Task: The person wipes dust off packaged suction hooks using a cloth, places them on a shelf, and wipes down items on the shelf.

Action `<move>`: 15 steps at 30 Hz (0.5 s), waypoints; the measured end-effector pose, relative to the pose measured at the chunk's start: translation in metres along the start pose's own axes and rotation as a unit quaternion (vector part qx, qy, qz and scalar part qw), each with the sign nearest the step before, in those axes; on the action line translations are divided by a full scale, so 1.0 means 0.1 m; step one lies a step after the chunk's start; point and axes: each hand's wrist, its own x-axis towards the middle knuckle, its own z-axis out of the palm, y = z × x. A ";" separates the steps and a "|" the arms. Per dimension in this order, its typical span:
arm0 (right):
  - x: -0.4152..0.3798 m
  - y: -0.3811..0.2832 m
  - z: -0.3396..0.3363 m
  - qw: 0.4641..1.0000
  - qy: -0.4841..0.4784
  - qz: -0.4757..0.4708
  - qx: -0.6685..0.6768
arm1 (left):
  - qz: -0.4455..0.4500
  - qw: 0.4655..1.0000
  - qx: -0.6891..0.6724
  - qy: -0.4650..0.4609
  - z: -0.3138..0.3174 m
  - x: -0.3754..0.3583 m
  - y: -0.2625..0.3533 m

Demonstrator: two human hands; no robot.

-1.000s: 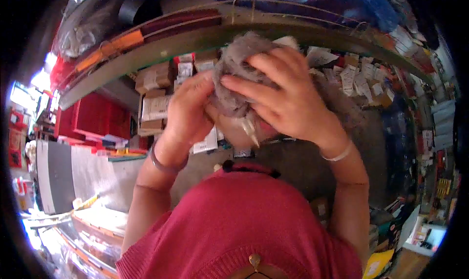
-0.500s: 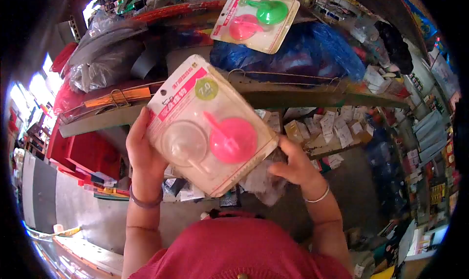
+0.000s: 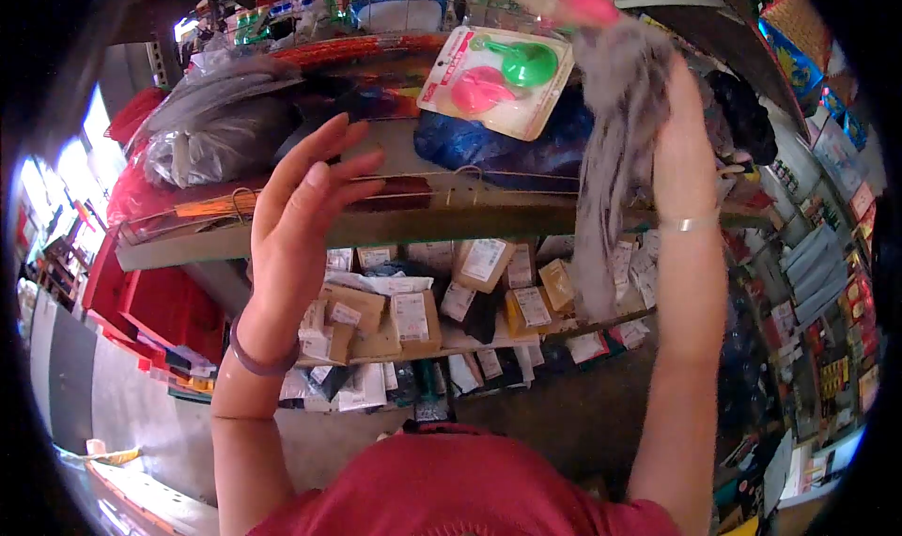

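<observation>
My left hand (image 3: 305, 202) is raised over the shelf edge, fingers spread, holding nothing. My right hand (image 3: 684, 113) is stretched forward at the upper right with a grey rag (image 3: 615, 113) hanging from it, its long end dropping past the shelf edge. Above the rag, partly cut off by the frame, are blurred pink plastic pieces (image 3: 590, 0) beside a whitish one. Between my hands, a blister card (image 3: 498, 83) with one green and one pink round plastic piece leans on blue plastic wrapping (image 3: 498, 149).
The shelf's front edge (image 3: 376, 224) crosses in front of me with a wire along it. Below, a lower shelf carries several labelled parcels (image 3: 411, 317). Grey plastic bags (image 3: 202, 127) lie at left above red bins (image 3: 174, 306). Hanging goods line the right side.
The blister card with the clear and pink pieces has left both hands. My right hand has moved up and forward with the grey rag; my left hand has opened.
</observation>
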 end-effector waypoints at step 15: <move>1.18 -0.48 -0.56 0.672 0.349 0.136 -0.638 | 0.116 0.847 0.454 -0.251 -0.82 0.12 0.40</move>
